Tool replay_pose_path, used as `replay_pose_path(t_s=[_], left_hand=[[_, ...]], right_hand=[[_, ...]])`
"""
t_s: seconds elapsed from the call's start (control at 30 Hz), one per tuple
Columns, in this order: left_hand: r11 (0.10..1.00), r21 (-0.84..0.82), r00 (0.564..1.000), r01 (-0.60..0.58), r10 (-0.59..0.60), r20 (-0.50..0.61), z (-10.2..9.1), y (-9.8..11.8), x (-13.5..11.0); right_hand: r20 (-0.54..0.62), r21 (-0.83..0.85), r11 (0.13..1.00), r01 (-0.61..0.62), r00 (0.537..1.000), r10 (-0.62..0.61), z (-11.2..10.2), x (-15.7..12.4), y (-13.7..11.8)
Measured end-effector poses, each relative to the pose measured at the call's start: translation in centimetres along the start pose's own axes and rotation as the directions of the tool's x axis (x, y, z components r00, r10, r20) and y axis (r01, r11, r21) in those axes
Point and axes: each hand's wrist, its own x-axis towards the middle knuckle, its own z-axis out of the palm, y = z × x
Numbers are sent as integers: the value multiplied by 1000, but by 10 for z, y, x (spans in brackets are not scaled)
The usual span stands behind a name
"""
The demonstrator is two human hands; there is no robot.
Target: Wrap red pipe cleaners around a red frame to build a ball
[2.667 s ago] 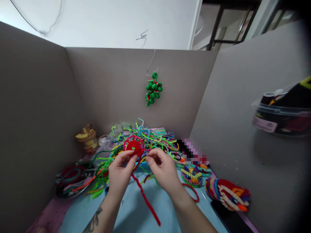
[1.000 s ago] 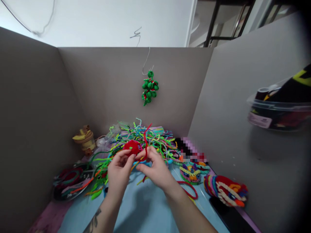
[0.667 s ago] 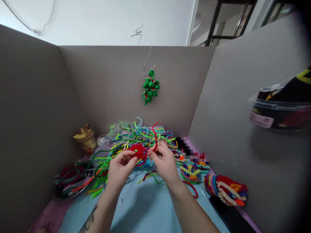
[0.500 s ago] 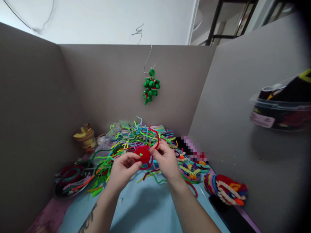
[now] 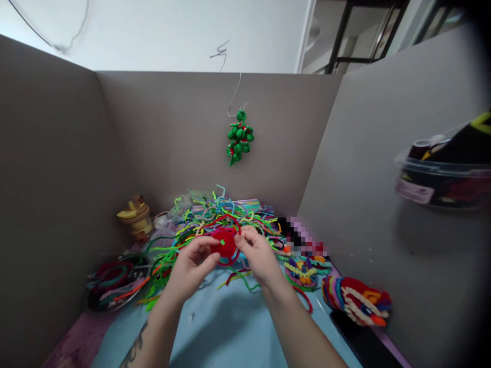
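Above the light blue table surface [image 5: 230,327], a flat red disc coiled from pipe cleaner [image 5: 227,244] has a small green spot near its middle. My left hand [image 5: 194,266] pinches its left edge between thumb and fingers. On the opposite side, my right hand [image 5: 258,253] has thumb and forefinger closed at the disc's right edge. A loose red pipe cleaner end [image 5: 226,217] arcs over the disc's top from the right fingers. Beyond both hands lies a heap of many-coloured pipe cleaners [image 5: 218,209].
Grey panels [image 5: 180,128] enclose three sides. A green-and-red ornament [image 5: 240,138] hangs at the back. A dark bowl [image 5: 111,304] and a yellow pot [image 5: 136,220] stand left. Colourful fuzzy pieces [image 5: 358,300] and a black phone-like slab [image 5: 362,335] lie right; a clear tub [image 5: 441,174] is fixed to the panel.
The loose red end, upright above the right hand before, now curves left over the disc. My right hand has shifted slightly left; the left still holds the disc.
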Motion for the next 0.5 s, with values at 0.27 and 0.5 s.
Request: replay_pose_path(t_s=[0.27,0.5], left_hand=[[993,120,966,-18,48,-253,27,8,-9],[996,91,956,21,6,-292,29,3,-12]], right_hand=[[-237,-98,995,32,970,-54,9,-5,-3],[-178,-26,999,21,984,-26,19,-8,1]])
